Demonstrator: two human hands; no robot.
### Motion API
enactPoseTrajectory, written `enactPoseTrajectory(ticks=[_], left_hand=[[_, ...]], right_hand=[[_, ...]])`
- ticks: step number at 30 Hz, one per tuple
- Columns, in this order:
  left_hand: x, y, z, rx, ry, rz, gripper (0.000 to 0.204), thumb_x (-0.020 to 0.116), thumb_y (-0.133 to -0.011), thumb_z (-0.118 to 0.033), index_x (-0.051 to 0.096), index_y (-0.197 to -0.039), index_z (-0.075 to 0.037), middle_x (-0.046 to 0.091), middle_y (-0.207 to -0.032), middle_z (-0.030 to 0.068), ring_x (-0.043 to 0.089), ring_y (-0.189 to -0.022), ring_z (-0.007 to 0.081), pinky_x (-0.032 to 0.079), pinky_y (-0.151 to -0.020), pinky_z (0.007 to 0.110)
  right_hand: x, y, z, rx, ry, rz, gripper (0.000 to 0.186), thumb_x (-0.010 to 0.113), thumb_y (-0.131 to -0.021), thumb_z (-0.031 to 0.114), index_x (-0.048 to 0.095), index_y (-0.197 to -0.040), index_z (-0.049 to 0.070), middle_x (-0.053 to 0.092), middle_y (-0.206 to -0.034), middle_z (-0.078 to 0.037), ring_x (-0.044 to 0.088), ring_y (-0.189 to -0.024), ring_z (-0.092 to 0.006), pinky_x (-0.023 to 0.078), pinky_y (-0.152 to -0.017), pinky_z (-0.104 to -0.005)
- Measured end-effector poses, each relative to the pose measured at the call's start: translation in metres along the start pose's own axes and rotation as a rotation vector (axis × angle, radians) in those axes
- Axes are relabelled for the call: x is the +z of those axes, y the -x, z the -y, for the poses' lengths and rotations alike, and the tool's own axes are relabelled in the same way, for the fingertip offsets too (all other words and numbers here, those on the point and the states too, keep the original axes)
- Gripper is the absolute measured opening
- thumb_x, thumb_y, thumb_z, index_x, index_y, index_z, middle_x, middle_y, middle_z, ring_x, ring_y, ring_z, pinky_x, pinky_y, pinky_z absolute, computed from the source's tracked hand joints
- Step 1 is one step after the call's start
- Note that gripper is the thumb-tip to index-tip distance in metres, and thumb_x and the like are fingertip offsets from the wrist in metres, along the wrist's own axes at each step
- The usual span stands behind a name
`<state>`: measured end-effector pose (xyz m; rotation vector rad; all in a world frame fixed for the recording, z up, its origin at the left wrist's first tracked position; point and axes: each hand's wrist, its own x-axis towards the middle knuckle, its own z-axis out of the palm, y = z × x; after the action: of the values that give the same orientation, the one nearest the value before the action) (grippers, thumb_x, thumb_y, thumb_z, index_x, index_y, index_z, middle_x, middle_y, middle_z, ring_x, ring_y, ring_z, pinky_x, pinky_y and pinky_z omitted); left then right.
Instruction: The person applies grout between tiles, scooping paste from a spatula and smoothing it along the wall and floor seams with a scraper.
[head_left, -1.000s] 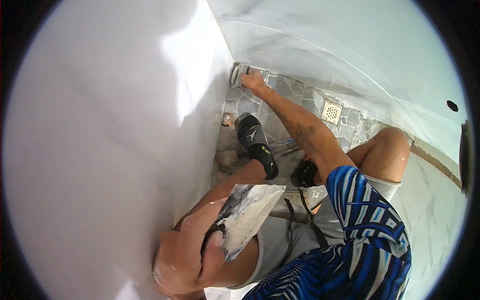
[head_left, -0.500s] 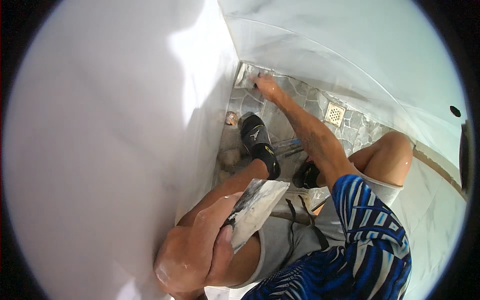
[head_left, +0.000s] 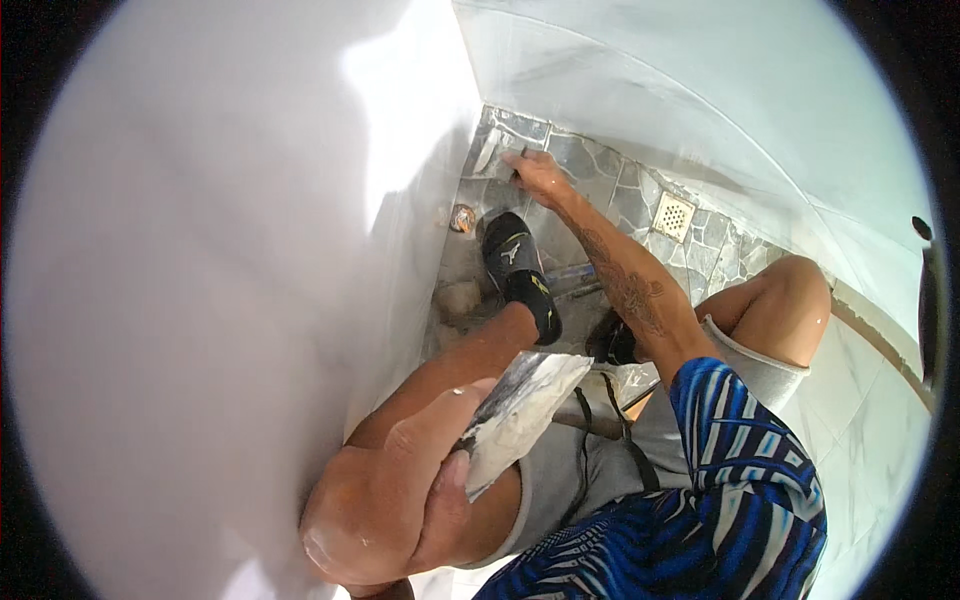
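My left hand [head_left: 447, 490] is closed around the edge of a flat, dark board [head_left: 520, 415], held tilted over my lap. Its upper face carries a thick smear of white paste. My right hand [head_left: 543, 181] reaches down to the far corner of the floor, fingers closed on a small dark-handled putty knife [head_left: 519, 166]. The hand hides much of the tool. Beside it, a streak of white paste [head_left: 487, 150] lies on the grey stone-patterned floor tiles [head_left: 590, 160], close to where the walls meet.
A square drain grate [head_left: 674, 217] sits in the floor near the far wall. My foot in a dark slide [head_left: 511, 255] stands near the left wall [head_left: 250, 250]. A small round orange-and-white object [head_left: 462, 218] lies beside that wall. A blue-marked bar [head_left: 575, 275] lies between my feet.
My right hand has drawn back slightly from the corner. The white paste there shows as a narrower streak. The pasted board in my left hand has moved little.
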<state>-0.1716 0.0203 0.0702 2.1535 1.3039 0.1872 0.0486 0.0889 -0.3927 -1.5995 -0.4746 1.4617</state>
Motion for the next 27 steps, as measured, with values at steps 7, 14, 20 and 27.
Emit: enactPoseTrajectory(ticks=[7, 14, 20, 27], left_hand=[[0.001, -0.007, -0.002, -0.029, 0.066, 0.009, 0.031, 0.058, -0.076, -0.015, 0.065, -0.100, 0.003, 0.066, -0.086, 0.0207, 0.065, -0.076, 0.0328, 0.051, -0.072, 0.038], [0.005, 0.012, -0.001, -0.092, 0.063, -0.111, 0.032, 0.058, -0.076, -0.017, 0.065, -0.100, 0.004, 0.067, -0.087, 0.0200, 0.066, -0.075, 0.0311, 0.051, -0.071, 0.037], [-0.002, 0.010, 0.007, -0.021, 0.001, -0.062, 0.030, 0.059, -0.076, -0.016, 0.066, -0.097, 0.005, 0.067, -0.086, 0.0202, 0.066, -0.074, 0.0306, 0.051, -0.070, 0.036], [0.004, 0.007, 0.001, 0.032, 0.054, -0.065, 0.030, 0.059, -0.077, -0.018, 0.066, -0.097, 0.004, 0.067, -0.085, 0.0193, 0.066, -0.074, 0.0305, 0.051, -0.070, 0.036]], right_hand=[[0.078, 0.010, 0.007, -0.153, 0.745, -0.214, 0.046, 0.060, -0.079, 0.034, 0.062, -0.092, -0.010, 0.063, -0.089, -0.031, 0.063, -0.086, -0.0413, 0.049, -0.079, -0.0445], [0.048, 0.007, -0.040, -0.412, 0.420, 0.143, 0.047, 0.061, -0.080, 0.033, 0.060, -0.098, -0.010, 0.063, -0.085, -0.030, 0.063, -0.084, -0.0399, 0.049, -0.079, -0.0441], [0.092, 0.048, -0.050, -0.012, 0.501, -0.074, 0.047, 0.061, -0.081, 0.035, 0.063, -0.085, -0.011, 0.064, -0.084, -0.029, 0.065, -0.082, -0.0353, 0.049, -0.077, -0.0417], [0.082, 0.018, -0.008, 0.093, 0.539, 0.027, 0.051, 0.063, -0.075, 0.036, 0.062, -0.095, -0.010, 0.062, -0.100, -0.032, 0.063, -0.094, -0.0406, 0.051, -0.082, -0.0436]])
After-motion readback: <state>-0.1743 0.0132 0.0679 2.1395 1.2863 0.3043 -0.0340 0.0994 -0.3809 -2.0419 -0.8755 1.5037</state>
